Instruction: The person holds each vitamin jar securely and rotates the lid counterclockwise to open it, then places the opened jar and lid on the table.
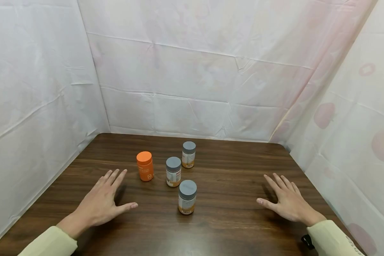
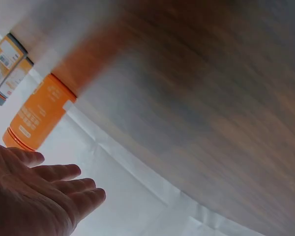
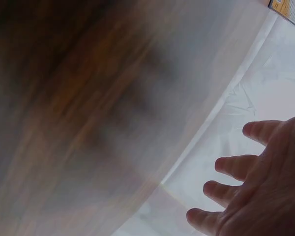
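An orange bottle point(image 1: 145, 167) with an orange lid stands upright on the left half of the table, and it also shows in the left wrist view. Three grey-lidded bottles with white and orange labels stand to its right: a near one point(image 1: 187, 199), a middle one point(image 1: 173, 173) and a far one point(image 1: 188, 155). My left hand point(image 1: 99, 204) is spread palm down, left of the orange bottle and apart from it, holding nothing. Off to the right, well away from the bottles, my right hand point(image 1: 289, 202) has its fingers spread and holds nothing.
The dark wood table point(image 1: 224, 220) has rounded far corners. White sheeting point(image 1: 192, 71) with creases hangs behind it and along both sides, with faint red fruit prints on the right. A small black object point(image 1: 308, 241) is by the right sleeve.
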{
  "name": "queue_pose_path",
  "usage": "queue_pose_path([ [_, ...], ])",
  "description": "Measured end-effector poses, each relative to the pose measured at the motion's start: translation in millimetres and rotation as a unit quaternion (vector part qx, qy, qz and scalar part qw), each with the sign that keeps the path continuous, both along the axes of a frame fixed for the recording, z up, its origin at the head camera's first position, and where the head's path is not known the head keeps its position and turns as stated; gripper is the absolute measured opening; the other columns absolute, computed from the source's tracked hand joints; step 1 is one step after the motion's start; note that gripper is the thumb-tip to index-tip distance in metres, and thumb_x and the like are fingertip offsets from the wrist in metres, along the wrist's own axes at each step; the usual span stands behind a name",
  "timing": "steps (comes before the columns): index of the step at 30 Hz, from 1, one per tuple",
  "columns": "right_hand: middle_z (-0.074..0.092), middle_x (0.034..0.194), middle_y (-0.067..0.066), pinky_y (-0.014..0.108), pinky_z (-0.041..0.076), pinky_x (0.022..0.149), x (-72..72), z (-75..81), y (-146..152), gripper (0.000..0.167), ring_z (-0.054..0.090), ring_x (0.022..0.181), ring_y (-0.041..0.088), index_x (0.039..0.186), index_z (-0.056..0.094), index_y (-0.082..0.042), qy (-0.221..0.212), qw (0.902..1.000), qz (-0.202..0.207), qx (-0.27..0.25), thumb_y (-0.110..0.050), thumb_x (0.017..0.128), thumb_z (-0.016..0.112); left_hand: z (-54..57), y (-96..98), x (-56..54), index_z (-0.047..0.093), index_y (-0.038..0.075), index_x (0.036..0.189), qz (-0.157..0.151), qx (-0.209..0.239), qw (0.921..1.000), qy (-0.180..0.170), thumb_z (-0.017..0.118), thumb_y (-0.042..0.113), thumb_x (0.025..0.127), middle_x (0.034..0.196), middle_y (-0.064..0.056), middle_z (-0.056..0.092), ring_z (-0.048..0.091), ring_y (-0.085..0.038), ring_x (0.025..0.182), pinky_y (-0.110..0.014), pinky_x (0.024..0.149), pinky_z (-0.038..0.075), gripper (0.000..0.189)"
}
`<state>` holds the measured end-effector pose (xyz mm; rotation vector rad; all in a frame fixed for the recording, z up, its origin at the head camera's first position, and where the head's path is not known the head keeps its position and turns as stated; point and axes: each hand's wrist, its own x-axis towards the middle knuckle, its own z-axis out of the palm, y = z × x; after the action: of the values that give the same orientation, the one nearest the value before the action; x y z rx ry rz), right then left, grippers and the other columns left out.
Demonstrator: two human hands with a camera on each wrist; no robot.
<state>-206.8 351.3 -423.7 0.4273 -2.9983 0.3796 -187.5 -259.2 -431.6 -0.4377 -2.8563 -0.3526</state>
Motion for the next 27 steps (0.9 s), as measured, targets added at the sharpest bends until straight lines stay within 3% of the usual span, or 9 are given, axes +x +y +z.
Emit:
queue_pose_path([
  [6, 0.018, 0.164, 0.031, 0.076, 0.006, 0.11, 2.9, 1.4, -3.8, 0.096, 0.014, 0.147, 0.058, 0.165, 0.022, -0.018, -0.003, 0.9999, 0.007, -0.011, -0.067, 0.092, 0.062, -2.2, 8.4, 2.5, 0.022, 0.012, 0.164, -0.01, 0.013, 0.9998, -0.007, 0.065, 0.081, 0.079, 0.162, -0.025, 0.03, 0.026, -0.05, 0.147, -0.065, 0.114, 0.024, 0.118],
  [27, 0.019, 0.166, 0.026, 0.077, 0.011, 0.109, 10.3, 6.1, -17.5, 0.095, 0.016, 0.146, 0.058, 0.164, 0.023, -0.019, -0.005, 0.9995, 0.023, -0.021, -0.065, 0.092, 0.064, -1.2, 32.8, 10.3, 0.031, 0.012, 0.16, -0.043, 0.069, 0.9965, 0.02, 0.071, 0.075, 0.08, 0.158, -0.018, 0.04, 0.039, -0.043, 0.143, -0.068, 0.103, 0.039, 0.11],
])
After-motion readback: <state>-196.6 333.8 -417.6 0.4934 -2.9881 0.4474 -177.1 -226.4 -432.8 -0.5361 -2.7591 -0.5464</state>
